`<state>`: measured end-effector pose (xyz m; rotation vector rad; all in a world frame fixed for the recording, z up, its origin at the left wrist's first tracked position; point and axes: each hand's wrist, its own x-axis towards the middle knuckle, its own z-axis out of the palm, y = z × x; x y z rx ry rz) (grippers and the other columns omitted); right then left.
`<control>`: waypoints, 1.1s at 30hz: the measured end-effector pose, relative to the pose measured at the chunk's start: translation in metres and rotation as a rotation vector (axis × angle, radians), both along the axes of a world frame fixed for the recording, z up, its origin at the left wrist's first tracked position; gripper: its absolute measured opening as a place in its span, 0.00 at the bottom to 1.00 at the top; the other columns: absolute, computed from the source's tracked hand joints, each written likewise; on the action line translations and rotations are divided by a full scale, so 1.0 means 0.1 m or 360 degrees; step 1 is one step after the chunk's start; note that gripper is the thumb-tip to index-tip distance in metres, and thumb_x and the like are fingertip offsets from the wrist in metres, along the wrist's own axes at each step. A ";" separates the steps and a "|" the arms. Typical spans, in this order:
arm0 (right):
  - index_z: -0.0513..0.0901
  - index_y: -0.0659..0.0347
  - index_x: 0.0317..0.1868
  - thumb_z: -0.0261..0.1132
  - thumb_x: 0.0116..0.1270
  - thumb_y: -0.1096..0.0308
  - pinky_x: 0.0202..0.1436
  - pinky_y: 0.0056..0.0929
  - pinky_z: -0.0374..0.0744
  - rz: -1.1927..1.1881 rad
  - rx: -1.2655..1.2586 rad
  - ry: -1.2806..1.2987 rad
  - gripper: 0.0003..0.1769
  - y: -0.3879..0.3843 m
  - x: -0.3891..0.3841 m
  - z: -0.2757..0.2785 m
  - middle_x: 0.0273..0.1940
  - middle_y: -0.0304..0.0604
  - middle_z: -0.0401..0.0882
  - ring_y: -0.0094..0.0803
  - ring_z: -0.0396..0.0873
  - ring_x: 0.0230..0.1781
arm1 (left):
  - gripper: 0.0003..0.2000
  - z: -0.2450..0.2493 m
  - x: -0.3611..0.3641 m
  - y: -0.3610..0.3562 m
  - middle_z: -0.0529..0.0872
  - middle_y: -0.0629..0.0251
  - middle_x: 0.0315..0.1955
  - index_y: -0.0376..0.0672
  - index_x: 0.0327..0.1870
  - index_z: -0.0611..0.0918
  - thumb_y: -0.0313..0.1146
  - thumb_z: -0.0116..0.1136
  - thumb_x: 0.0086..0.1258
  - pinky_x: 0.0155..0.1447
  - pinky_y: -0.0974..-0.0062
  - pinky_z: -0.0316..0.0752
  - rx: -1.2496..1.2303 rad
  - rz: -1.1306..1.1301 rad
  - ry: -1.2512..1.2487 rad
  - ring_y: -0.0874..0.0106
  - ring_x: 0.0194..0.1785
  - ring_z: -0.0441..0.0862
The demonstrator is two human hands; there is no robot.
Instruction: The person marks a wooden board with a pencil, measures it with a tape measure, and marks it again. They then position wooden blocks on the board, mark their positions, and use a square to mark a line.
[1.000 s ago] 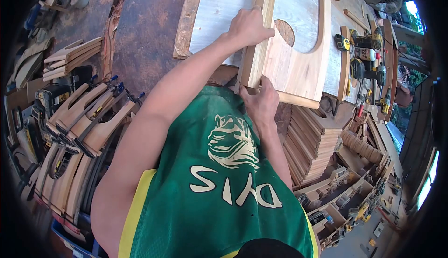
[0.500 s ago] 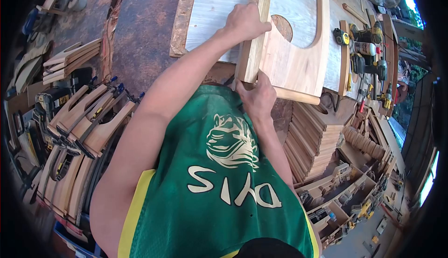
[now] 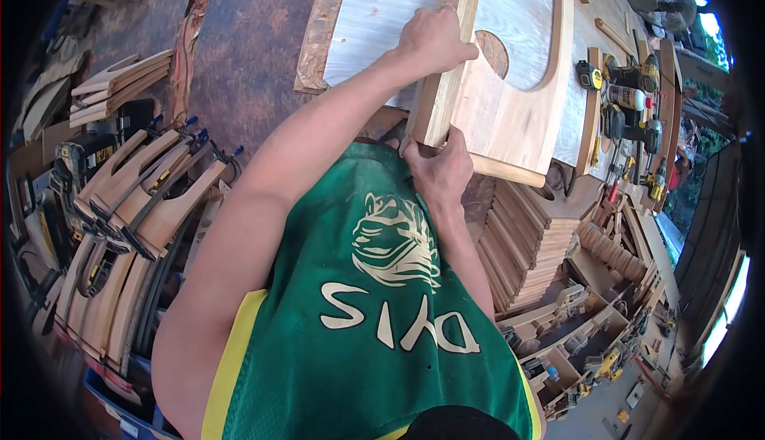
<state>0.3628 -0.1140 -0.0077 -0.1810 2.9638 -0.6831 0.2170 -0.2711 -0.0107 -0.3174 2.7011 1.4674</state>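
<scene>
Left hand [image 3: 434, 39], fingers curled closed over the bar [image 3: 434, 112]; right hand [image 3: 441, 169] pinching its near end: best kept flush along the panel's [image 3: 510, 117] left edge.

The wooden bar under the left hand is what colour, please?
The wooden bar is light brown, best seen in the head view.

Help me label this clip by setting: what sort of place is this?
Most likely a woodworking shop: there are power drills, clamped curved wooden pieces and a tall stack of wooden boards.
</scene>
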 end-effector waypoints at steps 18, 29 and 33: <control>0.76 0.67 0.41 0.77 0.53 0.57 0.41 0.53 0.80 0.0047 0.0051 0.0095 0.26 0.01 0.01 -0.01 0.38 0.57 0.81 0.58 0.83 0.36 | 0.35 -0.11 -0.03 -0.05 0.86 0.37 0.50 0.24 0.57 0.81 0.47 0.73 0.56 0.61 0.57 0.81 0.0042 0.0094 0.0134 0.49 0.56 0.86; 0.77 0.68 0.43 0.76 0.52 0.59 0.43 0.54 0.80 0.0023 0.0024 -0.0049 0.26 0.02 -0.01 0.04 0.40 0.58 0.81 0.58 0.83 0.39 | 0.41 0.07 -0.12 0.13 0.72 0.41 0.65 0.21 0.61 0.78 0.51 0.75 0.58 0.67 0.55 0.77 -0.0102 0.0081 -0.0174 0.49 0.67 0.74; 0.77 0.69 0.43 0.76 0.52 0.60 0.44 0.53 0.80 0.0052 0.0007 -0.0033 0.25 0.04 -0.02 0.02 0.40 0.58 0.81 0.58 0.83 0.39 | 0.39 -0.05 -0.13 0.27 0.72 0.39 0.65 0.21 0.63 0.75 0.45 0.73 0.57 0.71 0.56 0.72 -0.0047 0.0293 -0.0054 0.45 0.67 0.71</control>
